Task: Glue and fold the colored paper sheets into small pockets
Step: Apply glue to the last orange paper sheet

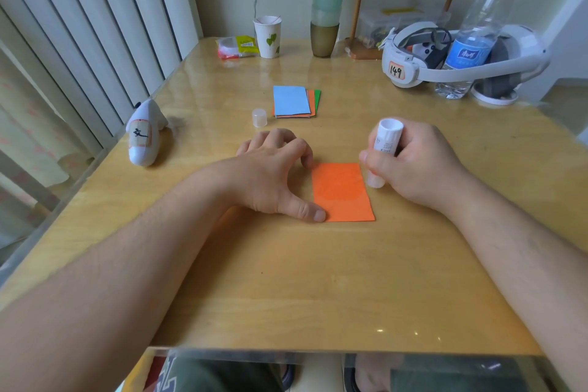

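The orange sheet (342, 192) lies flat on the worktop (286, 280), its long axis running away from the person. The left hand (270, 175) pins its left edge, fingers spread, thumb at the near corner and a fingertip at the far one. The right hand (416, 165) is curled round an uncapped glue stick (383, 153), tip down at the sheet's right edge, about midway along; the glue likely runs along that edge. Farther off stand the cap (259, 118) and the remaining stack of sheets (294, 101).
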`<state>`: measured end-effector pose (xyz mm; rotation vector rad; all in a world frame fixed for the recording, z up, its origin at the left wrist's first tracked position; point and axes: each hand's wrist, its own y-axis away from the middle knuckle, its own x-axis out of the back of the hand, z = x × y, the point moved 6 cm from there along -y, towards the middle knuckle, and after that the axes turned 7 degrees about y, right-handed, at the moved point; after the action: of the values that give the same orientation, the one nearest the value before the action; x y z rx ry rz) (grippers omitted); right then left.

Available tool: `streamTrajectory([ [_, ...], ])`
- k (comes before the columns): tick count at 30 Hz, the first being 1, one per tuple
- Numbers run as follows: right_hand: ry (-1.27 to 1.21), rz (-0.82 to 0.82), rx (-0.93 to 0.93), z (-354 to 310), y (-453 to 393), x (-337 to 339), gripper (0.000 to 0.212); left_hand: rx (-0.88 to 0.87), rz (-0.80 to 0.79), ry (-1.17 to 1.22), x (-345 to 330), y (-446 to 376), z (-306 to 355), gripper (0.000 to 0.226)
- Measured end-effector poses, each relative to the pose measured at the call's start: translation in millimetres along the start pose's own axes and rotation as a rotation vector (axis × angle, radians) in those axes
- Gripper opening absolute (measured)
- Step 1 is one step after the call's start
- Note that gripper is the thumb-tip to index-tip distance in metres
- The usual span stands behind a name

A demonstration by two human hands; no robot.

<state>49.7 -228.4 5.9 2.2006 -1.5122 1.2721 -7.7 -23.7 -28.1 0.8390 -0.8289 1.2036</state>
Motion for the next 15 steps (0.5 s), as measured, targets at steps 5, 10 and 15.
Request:
streamTrajectory([
  [5, -0.112, -0.030, 0.048, -13.2, 1.3, -12.1, 0.021, 0.007, -0.024, 0.052, 2.4, 2.5, -2.1, 0.078],
  [10, -0.095, -0.155, 0.132, -26.6, 4.5, -32.4, 0.018, 0.011, 0.027, 0.136, 10.4, -0.6, -4.8, 0.061],
  [15, -0.050, -0.211, 0.165, -32.7, 5.2, -40.8, 0.020, 0.017, 0.139, 0.218, 17.6, -6.0, -9.9, 0.043],
])
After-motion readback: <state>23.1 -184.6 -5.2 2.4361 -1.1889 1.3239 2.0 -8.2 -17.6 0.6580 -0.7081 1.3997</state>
